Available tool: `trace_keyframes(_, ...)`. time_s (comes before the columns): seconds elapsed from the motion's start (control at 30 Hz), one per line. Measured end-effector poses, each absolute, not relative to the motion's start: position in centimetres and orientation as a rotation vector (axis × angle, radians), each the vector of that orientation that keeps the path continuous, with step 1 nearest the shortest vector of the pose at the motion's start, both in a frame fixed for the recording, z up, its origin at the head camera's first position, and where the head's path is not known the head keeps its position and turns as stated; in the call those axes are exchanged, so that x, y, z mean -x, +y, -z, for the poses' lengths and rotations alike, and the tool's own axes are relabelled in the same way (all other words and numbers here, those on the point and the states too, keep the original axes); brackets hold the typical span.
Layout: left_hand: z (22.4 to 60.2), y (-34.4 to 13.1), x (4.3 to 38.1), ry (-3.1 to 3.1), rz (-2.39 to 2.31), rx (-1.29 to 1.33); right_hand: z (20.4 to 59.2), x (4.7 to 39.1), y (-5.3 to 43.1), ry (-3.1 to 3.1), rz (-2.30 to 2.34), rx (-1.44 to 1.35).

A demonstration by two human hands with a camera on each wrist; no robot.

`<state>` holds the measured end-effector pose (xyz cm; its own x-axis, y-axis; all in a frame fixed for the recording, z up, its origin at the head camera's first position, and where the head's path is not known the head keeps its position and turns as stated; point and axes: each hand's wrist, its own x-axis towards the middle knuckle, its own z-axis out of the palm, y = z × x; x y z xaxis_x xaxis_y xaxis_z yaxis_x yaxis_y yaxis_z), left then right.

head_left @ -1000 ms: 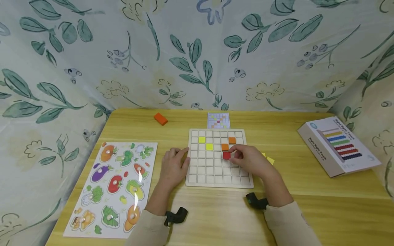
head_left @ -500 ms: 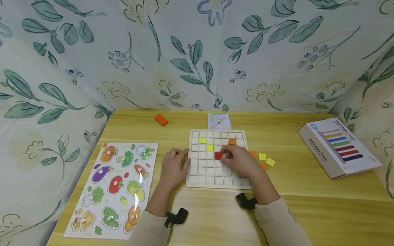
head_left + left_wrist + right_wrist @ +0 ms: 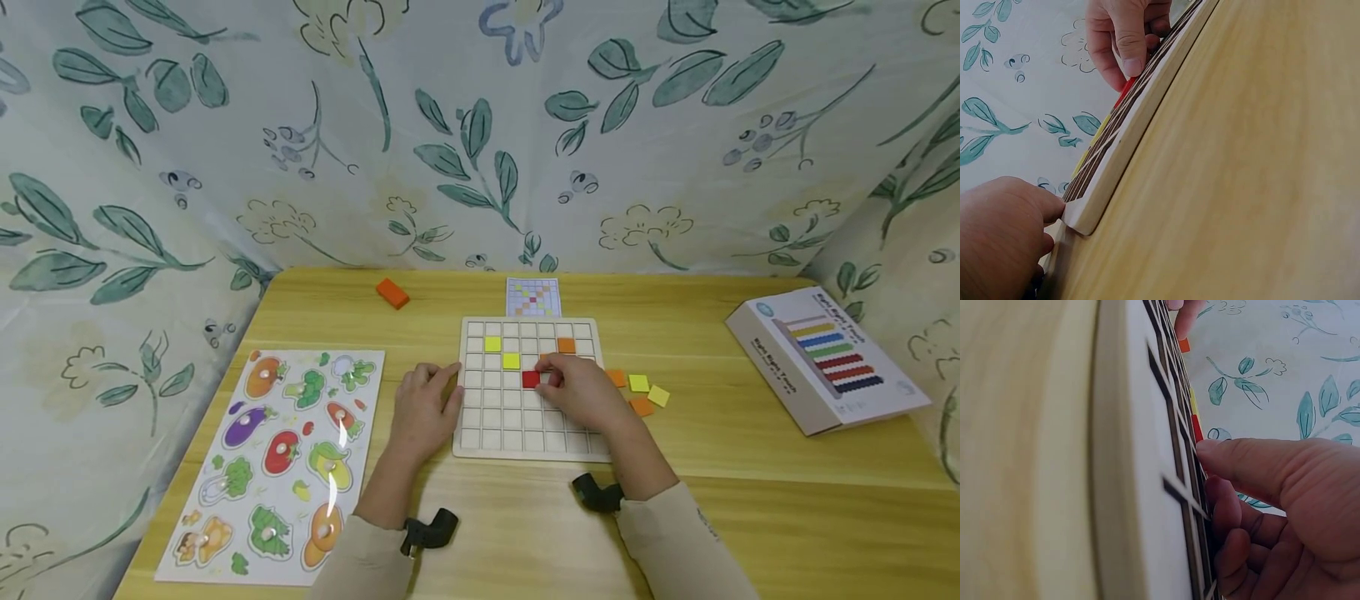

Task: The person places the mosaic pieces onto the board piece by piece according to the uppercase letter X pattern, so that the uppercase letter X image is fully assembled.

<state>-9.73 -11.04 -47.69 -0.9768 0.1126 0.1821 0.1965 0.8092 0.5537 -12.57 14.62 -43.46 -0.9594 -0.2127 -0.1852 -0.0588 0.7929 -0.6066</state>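
Observation:
A wooden grid board (image 3: 491, 417) lies on the table in the head view, bearing yellow tiles (image 3: 492, 343) and orange tiles (image 3: 566, 345). Near its middle, the thumb and index finger of my right hand (image 3: 581, 387) pinch a red tile (image 3: 531, 380) at its right side. The red tile (image 3: 1197, 428) also shows at the thumb tip in the right wrist view. My left hand (image 3: 427, 408) rests on the table, its index finger and thumb touching the board's left edge. In the left wrist view, a finger of the left hand (image 3: 1004, 231) meets the board's corner (image 3: 1082, 215).
Loose yellow tiles (image 3: 638, 383) and orange tiles (image 3: 641, 407) lie right of the board. Behind it sits a pattern card (image 3: 533, 297). An orange block (image 3: 392, 292) is at the back. A vegetable puzzle (image 3: 277, 492) lies left, a toy box (image 3: 828, 358) right.
My right hand has moved left across the board with the red tile, by about one cell, then nearly stopped. Loose tiles formerly behind the hand now show. The left hand stays put.

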Motion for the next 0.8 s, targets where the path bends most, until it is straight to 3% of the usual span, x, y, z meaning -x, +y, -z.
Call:
trace_keyframes(0.43,47.7,-11.0,9.7,-2.858,0.882,0.236,43.2,12.4,15.5,2.706,0.99,0.203)
trace_keyframes(0.8,47.7,-11.0,9.7,-2.847,0.874,0.248,42.2,12.7,19.4,2.674,1.036,-0.033)
